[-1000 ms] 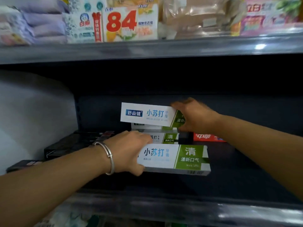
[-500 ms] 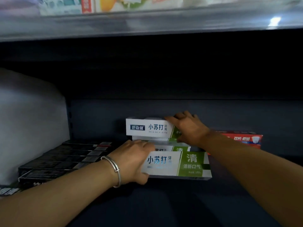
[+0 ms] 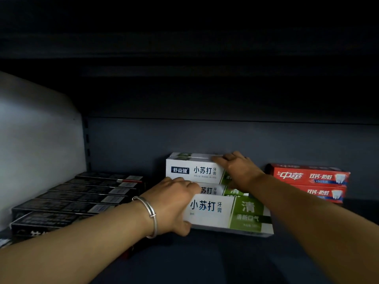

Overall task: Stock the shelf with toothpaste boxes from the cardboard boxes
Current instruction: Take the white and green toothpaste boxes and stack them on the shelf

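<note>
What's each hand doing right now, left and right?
Left hand: grips the left end of the front white-and-green toothpaste box.
Right hand: fingers laid over the top rear box, pressing it; no clear grip.

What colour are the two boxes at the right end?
Red boxes, with white lettering, seen in the head view.

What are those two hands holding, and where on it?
The left hand grips the front toothpaste box by its left end; the right hand rests on the top stacked box at its right end.
</note>
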A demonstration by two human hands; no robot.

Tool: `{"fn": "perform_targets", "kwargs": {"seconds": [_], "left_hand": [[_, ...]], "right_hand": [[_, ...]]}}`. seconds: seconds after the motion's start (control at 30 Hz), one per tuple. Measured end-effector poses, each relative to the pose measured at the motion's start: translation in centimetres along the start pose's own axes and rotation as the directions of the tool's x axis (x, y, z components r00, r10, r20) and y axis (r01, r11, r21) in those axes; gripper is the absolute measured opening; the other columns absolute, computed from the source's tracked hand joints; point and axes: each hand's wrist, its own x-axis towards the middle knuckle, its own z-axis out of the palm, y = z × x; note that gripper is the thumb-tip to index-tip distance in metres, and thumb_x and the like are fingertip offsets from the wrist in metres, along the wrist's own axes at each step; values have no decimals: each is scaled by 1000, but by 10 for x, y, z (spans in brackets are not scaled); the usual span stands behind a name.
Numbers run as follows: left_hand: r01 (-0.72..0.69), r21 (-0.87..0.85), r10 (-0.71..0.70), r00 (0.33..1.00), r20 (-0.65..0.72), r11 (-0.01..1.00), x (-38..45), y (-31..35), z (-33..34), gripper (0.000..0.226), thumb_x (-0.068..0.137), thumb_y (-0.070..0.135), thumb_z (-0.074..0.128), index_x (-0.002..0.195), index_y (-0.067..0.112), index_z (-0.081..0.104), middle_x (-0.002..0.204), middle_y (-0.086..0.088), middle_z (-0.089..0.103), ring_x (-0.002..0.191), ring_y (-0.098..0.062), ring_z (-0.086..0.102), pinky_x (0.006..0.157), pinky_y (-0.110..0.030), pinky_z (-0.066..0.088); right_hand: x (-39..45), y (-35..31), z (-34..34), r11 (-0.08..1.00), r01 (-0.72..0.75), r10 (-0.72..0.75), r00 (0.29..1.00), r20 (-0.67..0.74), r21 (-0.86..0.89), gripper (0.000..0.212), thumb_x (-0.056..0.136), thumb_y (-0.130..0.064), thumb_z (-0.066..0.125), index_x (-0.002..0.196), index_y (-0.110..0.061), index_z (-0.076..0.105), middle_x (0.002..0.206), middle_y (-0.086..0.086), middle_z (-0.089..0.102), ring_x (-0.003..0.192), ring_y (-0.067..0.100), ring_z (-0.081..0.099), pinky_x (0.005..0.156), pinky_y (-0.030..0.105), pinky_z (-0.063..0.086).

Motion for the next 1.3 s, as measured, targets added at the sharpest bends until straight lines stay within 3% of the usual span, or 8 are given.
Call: {"fn": "perform_targets", "kwargs": {"seconds": [0.4,0.57,0.63,0.73,0.83,0.93,1.2,1.3], "left_hand": [[16,3,-16,1000,1,1000,1,-1,5,56,74,40,68,121,23,43,120,3,50,109,-16,45,94,-22,35],[27,4,-27,1000,-8,1000,2,0,7,60,74,41,67,124,23,41,122,4,49,110,-15,44,96,-22,34],[33,17,-33,999,-1,999,2,-1,9,60,73,41,68,123,23,41,122,5,49,111,-15,45,98,-23,35],[46,22,-46,999,-3,999,0,-1,10,58,71,41,68,120,23,42,121,4,50,111,-15,46,99,-25,36],[58,54,-57,998,-21,997,-2,1,9,60,72,40,66,123,22,41,125,4,49,116,-15,44,99,-24,32],[67,94,-62,997,-48,993,-5,4,7,61,73,41,64,126,22,39,128,4,47,120,-15,42,98,-24,29],[14,125,15,975,-223,992,-17,9,23,51,50,22,80,97,19,62,98,6,59,89,-15,59,72,-24,47],[-93,132,104,991,-80,987,-18,21,26,36,75,6,56,109,17,56,112,2,52,106,-19,48,91,-29,37]], "right_hand": [[17,-3,8,999,-40,39,998,39,11,67,91,-16,53,146,-28,18,141,8,42,128,28,43,109,48,33],[15,-4,7,998,-43,41,998,54,43,73,91,-17,55,149,-27,12,154,5,24,142,27,22,117,49,19],[10,-7,0,995,3,-3,1000,-7,95,70,94,-24,52,150,-25,11,157,3,13,145,26,11,118,43,13],[-4,-18,-18,954,125,-63,972,-227,272,42,99,-25,44,140,-15,41,141,9,46,130,27,40,107,36,36],[-31,-30,-40,870,40,-109,988,113,491,36,99,-38,40,122,-18,60,126,0,57,117,20,52,100,31,40],[-51,-31,-43,837,-73,-195,886,420,542,38,93,-48,48,121,-26,61,123,-9,59,113,13,53,101,30,41],[-43,-40,11,909,105,-144,987,69,404,48,89,-19,62,135,-16,50,128,7,52,116,21,48,100,30,39],[-38,-43,31,939,104,-99,995,-34,327,47,90,-20,59,136,-18,48,129,9,51,123,26,42,105,37,37]]}}
